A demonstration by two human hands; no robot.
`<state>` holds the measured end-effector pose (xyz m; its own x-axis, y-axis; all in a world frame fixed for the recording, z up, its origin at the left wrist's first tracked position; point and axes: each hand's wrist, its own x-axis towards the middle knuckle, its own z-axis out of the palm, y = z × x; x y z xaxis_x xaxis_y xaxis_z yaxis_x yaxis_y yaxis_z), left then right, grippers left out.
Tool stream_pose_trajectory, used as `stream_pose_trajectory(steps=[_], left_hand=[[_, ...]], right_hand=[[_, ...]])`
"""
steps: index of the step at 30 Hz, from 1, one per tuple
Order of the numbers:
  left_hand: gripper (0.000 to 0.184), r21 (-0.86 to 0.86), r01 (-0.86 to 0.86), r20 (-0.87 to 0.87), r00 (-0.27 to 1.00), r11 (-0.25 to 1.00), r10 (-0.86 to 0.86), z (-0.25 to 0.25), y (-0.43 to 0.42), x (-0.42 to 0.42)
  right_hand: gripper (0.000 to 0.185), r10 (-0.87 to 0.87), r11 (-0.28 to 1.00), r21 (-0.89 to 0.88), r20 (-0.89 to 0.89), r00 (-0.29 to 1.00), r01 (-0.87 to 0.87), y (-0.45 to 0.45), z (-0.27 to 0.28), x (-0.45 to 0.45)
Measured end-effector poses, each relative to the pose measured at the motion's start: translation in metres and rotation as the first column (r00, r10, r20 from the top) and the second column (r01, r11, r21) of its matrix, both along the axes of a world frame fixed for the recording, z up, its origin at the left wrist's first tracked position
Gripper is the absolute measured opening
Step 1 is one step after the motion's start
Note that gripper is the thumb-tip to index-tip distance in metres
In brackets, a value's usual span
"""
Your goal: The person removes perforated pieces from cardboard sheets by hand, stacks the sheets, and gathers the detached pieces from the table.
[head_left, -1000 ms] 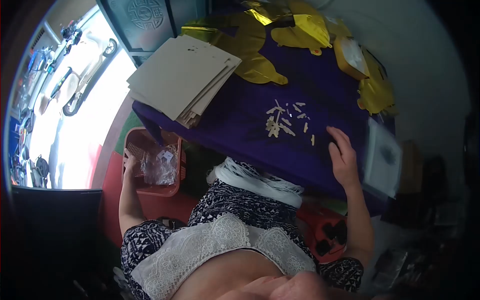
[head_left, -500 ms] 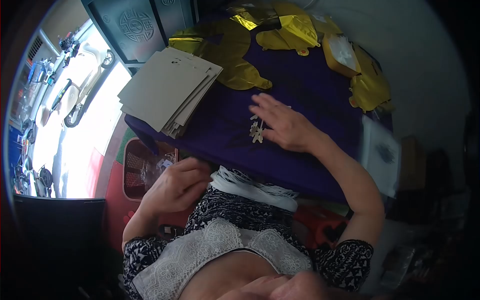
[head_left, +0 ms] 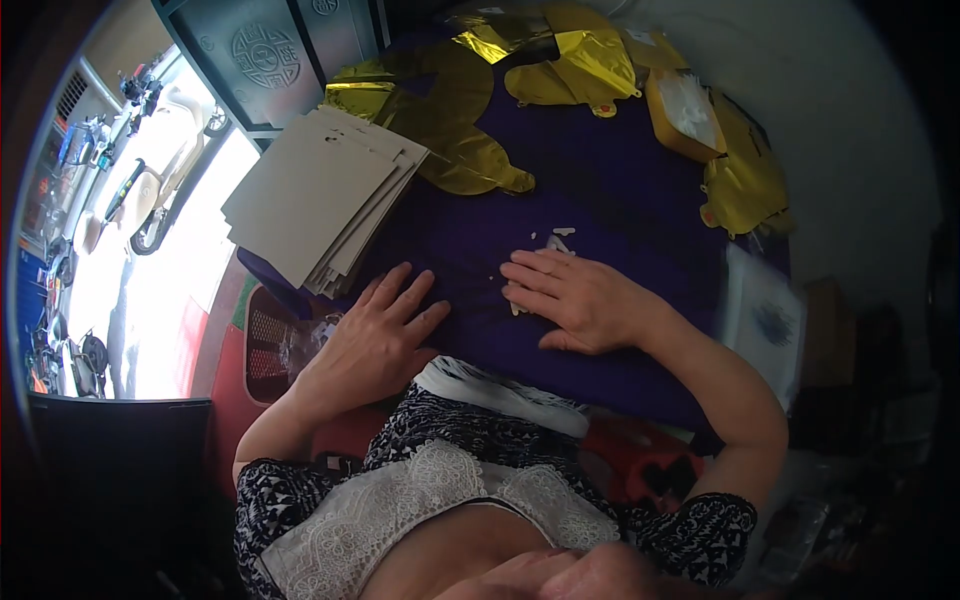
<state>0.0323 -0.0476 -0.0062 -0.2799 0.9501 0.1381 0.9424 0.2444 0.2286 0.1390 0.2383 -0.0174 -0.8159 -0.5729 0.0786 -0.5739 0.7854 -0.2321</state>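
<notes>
My right hand (head_left: 575, 300) lies flat on the purple tablecloth (head_left: 470, 250), fingers stretched out over several small pale cut-out pieces (head_left: 563, 232). Most of these pieces are covered by the palm and fingers; a few bits show beyond the fingertips. My left hand (head_left: 380, 335) rests with spread fingers at the table's near edge and holds nothing. Just beyond it is a stack of pale grey cardboard sheets (head_left: 310, 190), its edges uneven.
Shiny gold foil balloons (head_left: 455, 150) lie flat along the far side. An orange-yellow box (head_left: 685, 115) with white contents stands at the back right, near a clear plastic bag (head_left: 762, 315). A red basket (head_left: 272, 345) sits below the left edge.
My left hand has risen from beside the lap onto the table edge, its fingers opening out. The right hand has come nearer and now covers the small pieces.
</notes>
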Motion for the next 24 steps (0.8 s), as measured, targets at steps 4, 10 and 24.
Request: stream_pose_trajectory(steps=[4,10,24], left_hand=[[0.045,-0.001,0.004,0.038,0.999,1.000,-0.003,0.008,0.006,-0.004],[0.055,-0.142,-0.037,0.099,0.994,0.989,0.052,0.026,0.065,-0.012],[0.090,-0.104,0.118,-0.194,0.971,0.988,-0.137,-0.021,0.109,-0.021]], right_hand=[[0.058,-0.083,0.994,-0.066,-0.021,0.996,0.082,0.013,0.018,0.016],[0.040,-0.487,0.873,-0.133,-0.206,0.849,0.468,0.033,-0.010,-0.005],[0.041,-0.486,0.874,-0.138,-0.223,0.845,0.466,0.028,-0.022,-0.001]])
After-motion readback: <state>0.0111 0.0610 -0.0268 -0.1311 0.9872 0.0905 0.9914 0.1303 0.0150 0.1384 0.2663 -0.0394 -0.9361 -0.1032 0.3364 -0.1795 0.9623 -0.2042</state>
